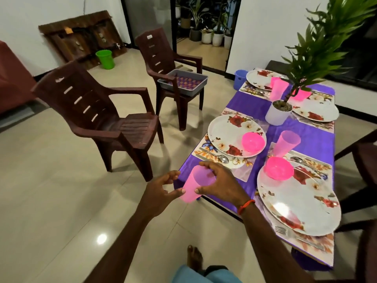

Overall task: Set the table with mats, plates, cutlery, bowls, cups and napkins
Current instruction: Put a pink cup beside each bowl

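At the table's near-left corner, a pink tumbler (196,185) hung off the edge, right hand (221,183) gripping its rim and side, left hand's (161,189) fingertips pinching its base. At two o'clock, four settings held mats, floral plates and cutlery; the nearest-left plate (230,135) lacked a cup, and no napkins were visible.

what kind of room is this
Most likely a home dining room: a table with a purple cloth is set with flowered plates, brown plastic chairs stand on a tiled floor, and potted plants show through the doorway.
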